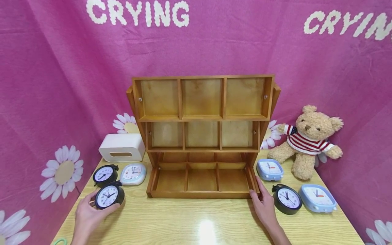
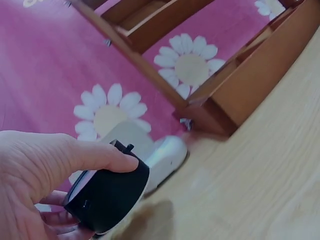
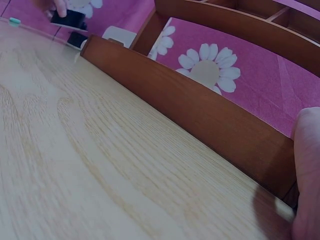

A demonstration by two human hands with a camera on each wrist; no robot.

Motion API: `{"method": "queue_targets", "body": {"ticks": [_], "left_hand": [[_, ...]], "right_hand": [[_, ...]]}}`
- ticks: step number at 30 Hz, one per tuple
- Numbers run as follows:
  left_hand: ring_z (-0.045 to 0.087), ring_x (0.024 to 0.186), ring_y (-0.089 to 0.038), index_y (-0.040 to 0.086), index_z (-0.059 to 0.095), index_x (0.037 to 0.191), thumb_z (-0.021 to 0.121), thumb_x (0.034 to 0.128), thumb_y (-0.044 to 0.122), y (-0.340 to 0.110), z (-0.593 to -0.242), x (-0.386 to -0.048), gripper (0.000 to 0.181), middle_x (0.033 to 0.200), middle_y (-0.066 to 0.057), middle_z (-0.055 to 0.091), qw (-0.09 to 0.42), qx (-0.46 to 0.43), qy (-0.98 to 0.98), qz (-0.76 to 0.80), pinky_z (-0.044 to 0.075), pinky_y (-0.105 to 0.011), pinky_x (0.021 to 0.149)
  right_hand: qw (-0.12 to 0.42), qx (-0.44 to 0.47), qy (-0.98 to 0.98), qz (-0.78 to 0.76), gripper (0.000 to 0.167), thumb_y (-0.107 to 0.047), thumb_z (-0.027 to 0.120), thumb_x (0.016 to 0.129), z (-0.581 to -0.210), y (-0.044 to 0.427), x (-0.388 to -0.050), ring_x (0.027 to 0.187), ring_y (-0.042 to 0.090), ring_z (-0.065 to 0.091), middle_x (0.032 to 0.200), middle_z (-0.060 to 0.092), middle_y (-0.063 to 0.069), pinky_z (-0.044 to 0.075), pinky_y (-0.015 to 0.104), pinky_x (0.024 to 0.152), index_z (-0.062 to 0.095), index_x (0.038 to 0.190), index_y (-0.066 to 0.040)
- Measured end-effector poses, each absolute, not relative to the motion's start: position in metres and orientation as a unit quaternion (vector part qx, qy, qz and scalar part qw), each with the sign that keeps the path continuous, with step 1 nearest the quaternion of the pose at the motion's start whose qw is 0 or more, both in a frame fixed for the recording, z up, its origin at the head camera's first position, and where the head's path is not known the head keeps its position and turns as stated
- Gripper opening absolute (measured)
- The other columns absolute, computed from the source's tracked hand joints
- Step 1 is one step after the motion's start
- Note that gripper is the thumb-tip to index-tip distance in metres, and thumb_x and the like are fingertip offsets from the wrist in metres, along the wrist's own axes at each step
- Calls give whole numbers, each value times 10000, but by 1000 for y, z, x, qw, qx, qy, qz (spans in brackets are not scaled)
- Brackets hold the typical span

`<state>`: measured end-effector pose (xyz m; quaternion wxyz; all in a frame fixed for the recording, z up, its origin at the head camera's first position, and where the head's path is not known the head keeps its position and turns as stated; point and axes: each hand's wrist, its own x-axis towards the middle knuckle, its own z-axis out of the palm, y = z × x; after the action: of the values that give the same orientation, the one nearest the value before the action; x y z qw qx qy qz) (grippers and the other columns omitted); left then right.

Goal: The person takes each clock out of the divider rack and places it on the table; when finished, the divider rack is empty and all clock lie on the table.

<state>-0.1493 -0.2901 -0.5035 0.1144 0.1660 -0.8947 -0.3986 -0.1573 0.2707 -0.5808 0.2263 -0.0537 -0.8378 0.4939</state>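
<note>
My left hand (image 1: 88, 213) grips a round black alarm clock (image 1: 108, 196) with a white dial, its thumb on one side and fingers on the other. In the left wrist view the thumb lies along the black casing (image 2: 112, 197), and a shadow falls on the table below it. My right hand (image 1: 265, 206) holds the front right corner of a brown wooden tiered shelf (image 1: 199, 195). Its thumb is at the front board, its fingers along the outer side. Three tiers of the shelf show, each split into three bare compartments. In the right wrist view the front board (image 3: 200, 112) runs up to that hand.
At left stand another black alarm clock (image 1: 104, 174), a white clock (image 1: 133, 174) and a white tissue box (image 1: 122, 147). Right of the shelf are two blue clocks (image 1: 270, 169), a black alarm clock (image 1: 287, 199) and a teddy bear (image 1: 309, 141). Pink cloth (image 1: 202, 51) hangs behind.
</note>
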Motion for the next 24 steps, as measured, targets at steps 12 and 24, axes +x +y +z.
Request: {"method": "queue_targets", "body": {"ticks": [12,24], "left_hand": [[625,1076,-490,-164,552,1305,994,636,257,-311,-521,-148,906,1193,-402,636,104,176,-910,-360,483,-517,900],[433,1229,-659,-256,309,1405,846,795,261,-316,-504,-147,963,1304,-540,396,-10,136,-947,-291,415,-715,1029]], "right_hand": [[238,-48,-830,503,567,-33,642,981,-580,272,-156,970,-3,594,1442,584,248,435,29,809,510,1532,-27],[244,-51,-831,497,556,-27,654,977,-582,277,-154,1074,39,613,1429,590,265,417,14,861,520,1516,2]]}}
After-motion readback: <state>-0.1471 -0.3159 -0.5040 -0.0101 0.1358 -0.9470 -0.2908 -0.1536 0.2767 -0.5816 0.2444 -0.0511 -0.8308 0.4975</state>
